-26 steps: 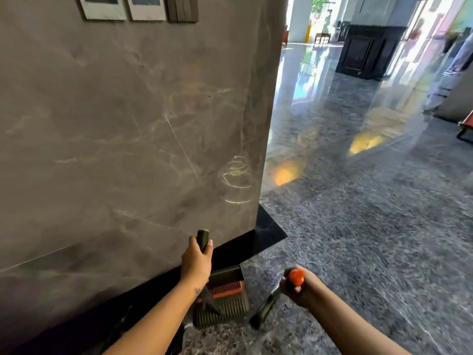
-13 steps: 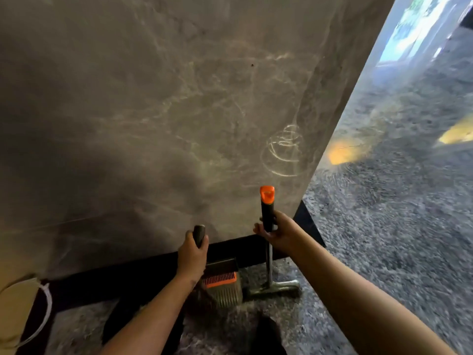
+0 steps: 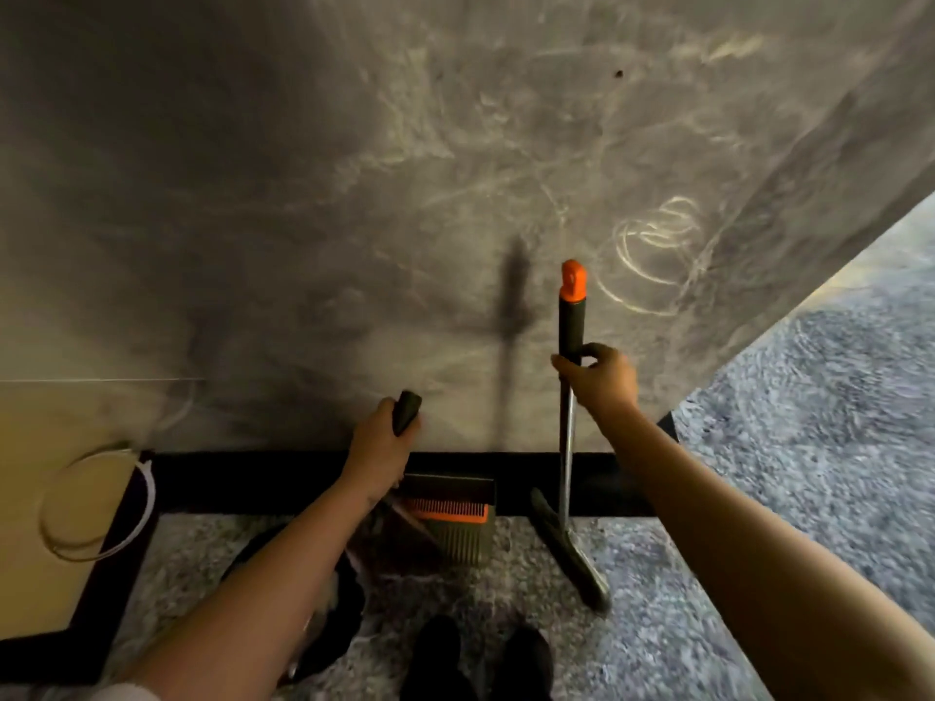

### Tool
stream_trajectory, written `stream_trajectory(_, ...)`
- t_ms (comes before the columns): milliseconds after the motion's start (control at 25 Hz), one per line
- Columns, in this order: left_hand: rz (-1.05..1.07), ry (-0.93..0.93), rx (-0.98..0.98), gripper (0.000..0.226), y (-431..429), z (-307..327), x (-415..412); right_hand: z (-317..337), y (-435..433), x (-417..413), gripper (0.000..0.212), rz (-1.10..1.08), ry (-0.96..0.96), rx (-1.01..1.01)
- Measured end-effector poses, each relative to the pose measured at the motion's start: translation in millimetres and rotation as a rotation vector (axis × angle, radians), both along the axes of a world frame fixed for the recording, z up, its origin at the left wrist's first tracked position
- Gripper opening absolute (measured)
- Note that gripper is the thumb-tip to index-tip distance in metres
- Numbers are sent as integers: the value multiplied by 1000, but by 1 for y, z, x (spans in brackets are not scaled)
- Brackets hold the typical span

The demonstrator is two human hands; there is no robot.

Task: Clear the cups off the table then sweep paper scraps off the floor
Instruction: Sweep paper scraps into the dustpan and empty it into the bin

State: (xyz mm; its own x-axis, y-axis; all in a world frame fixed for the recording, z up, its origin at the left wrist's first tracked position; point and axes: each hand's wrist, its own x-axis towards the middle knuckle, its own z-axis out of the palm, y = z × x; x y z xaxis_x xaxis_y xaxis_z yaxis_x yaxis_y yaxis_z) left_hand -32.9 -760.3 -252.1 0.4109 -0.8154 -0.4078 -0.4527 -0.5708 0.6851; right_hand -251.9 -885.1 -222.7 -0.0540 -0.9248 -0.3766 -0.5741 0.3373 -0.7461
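Observation:
My left hand (image 3: 377, 450) grips the dark handle of a long-handled dustpan (image 3: 450, 523), whose olive pan with an orange comb strip stands on the floor against the black skirting. My right hand (image 3: 599, 379) is closed around the upright handle of a broom (image 3: 570, 316), dark grip with an orange cap on top, metal shaft below. The broom's dark head (image 3: 569, 554) rests on the speckled floor just right of the dustpan. No cups or paper scraps are visible.
A grey marble wall (image 3: 354, 194) fills the view directly ahead, with a black skirting (image 3: 253, 480) along its base. A white cable loop (image 3: 96, 503) hangs at the lower left. My dark shoes (image 3: 475, 660) stand on the speckled grey floor (image 3: 809, 447), which extends to the right.
The view has tilted down toward the wall's base. My right hand raised the broom from a low slant to upright beside the dustpan. My left hand kept its hold.

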Motion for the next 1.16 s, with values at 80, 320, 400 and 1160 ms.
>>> stream_trajectory(80, -20, -7, 10, 18, -7, 0, 2, 8, -20, -3, 32, 52, 214, -169)
stream_trajectory(320, -45, -16, 22, 19, -25, 8, 14, 45, -66, -9, 28, 39, 218, -603)
stream_trajectory(400, -56, 8, 12, 19, -34, 9, 17, 46, -72, -12, 31, 39, 211, -608)
stream_trajectory(1160, -33, 26, -5, 23, -53, 9, 19, 46, -82, -12, 38, 448, 233, -717)
